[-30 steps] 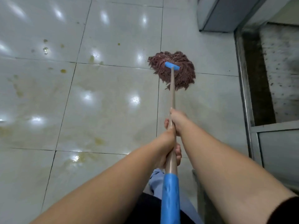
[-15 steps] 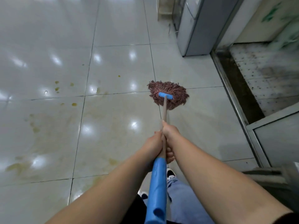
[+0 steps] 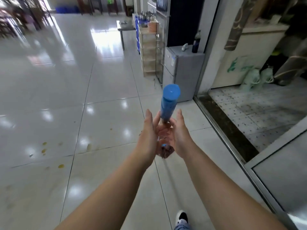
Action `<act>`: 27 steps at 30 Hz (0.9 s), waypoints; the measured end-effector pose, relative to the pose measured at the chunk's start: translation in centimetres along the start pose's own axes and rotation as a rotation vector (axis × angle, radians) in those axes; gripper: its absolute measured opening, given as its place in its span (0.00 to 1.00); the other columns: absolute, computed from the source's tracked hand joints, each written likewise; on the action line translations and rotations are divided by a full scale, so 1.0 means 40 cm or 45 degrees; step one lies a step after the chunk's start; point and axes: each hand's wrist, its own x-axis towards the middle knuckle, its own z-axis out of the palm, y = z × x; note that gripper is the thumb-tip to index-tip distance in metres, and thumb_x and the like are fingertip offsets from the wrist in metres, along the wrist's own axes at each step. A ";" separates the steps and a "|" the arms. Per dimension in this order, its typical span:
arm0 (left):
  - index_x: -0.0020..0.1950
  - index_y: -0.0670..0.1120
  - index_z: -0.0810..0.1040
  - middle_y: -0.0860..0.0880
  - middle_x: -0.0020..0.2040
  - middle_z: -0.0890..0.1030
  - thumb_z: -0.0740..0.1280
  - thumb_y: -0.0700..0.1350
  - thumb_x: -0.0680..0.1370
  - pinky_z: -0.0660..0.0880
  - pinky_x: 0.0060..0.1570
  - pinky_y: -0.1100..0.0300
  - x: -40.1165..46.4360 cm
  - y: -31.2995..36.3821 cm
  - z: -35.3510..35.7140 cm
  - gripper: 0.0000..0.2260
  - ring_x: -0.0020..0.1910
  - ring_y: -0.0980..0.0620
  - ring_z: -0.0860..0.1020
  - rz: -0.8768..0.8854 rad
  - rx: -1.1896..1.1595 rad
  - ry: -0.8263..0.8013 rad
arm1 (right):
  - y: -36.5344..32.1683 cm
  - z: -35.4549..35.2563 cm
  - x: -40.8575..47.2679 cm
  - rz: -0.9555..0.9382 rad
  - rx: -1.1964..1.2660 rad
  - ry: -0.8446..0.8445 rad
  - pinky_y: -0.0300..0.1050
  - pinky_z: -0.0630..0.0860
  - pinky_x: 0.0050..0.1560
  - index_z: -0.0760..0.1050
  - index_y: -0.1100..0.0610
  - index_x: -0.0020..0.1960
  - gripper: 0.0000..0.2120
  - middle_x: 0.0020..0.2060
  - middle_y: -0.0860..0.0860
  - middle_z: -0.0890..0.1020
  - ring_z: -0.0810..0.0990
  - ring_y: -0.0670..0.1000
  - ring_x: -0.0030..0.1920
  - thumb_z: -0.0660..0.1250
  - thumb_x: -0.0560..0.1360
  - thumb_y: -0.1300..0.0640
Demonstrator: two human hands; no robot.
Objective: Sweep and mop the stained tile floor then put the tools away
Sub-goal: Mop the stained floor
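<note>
Both hands (image 3: 163,135) flat around upright mop handle (image 3: 168,105)

Open tile floor (image 3: 103,90) left; fridge (image 3: 181,72) right.

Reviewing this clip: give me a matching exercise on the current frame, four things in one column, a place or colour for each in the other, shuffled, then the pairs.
Things:
1. mop handle grip
2. mop head
3. stains
4. small fridge

Descriptions:
A. yellowish, on the tiles to the left
B. grey, by the doorway, bottle on top
C. blue, rising between left hand and right hand
D. reddish-brown, on the floor below the hands

Pairs: 1-C, 2-D, 3-A, 4-B
</note>
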 end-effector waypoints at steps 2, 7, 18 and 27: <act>0.53 0.69 0.74 0.58 0.48 0.84 0.44 0.67 0.75 0.75 0.44 0.66 0.073 0.030 0.025 0.20 0.46 0.64 0.81 0.126 0.131 -0.034 | -0.053 -0.032 0.050 -0.080 -0.083 0.006 0.46 0.75 0.49 0.68 0.52 0.70 0.35 0.47 0.52 0.82 0.80 0.51 0.49 0.39 0.77 0.33; 0.61 0.58 0.71 0.60 0.44 0.81 0.51 0.54 0.81 0.68 0.42 0.81 0.304 0.097 0.097 0.13 0.46 0.73 0.76 0.485 0.519 -0.007 | -0.209 -0.122 0.199 -0.273 -0.294 -0.026 0.50 0.69 0.61 0.71 0.39 0.62 0.31 0.48 0.44 0.82 0.77 0.46 0.55 0.37 0.73 0.31; 0.60 0.58 0.73 0.55 0.35 0.82 0.62 0.44 0.79 0.74 0.38 0.75 0.822 0.273 0.116 0.12 0.37 0.64 0.81 0.741 0.611 0.329 | -0.534 -0.232 0.592 -0.370 -0.640 -0.197 0.50 0.69 0.60 0.71 0.33 0.52 0.39 0.45 0.37 0.78 0.76 0.43 0.54 0.38 0.52 0.18; 0.39 0.51 0.77 0.51 0.35 0.79 0.62 0.52 0.77 0.74 0.38 0.65 1.330 0.375 0.010 0.10 0.35 0.56 0.77 0.690 0.554 0.556 | -0.779 -0.232 1.037 -0.493 -0.784 -0.072 0.44 0.70 0.50 0.73 0.43 0.50 0.37 0.38 0.43 0.76 0.76 0.45 0.45 0.46 0.56 0.20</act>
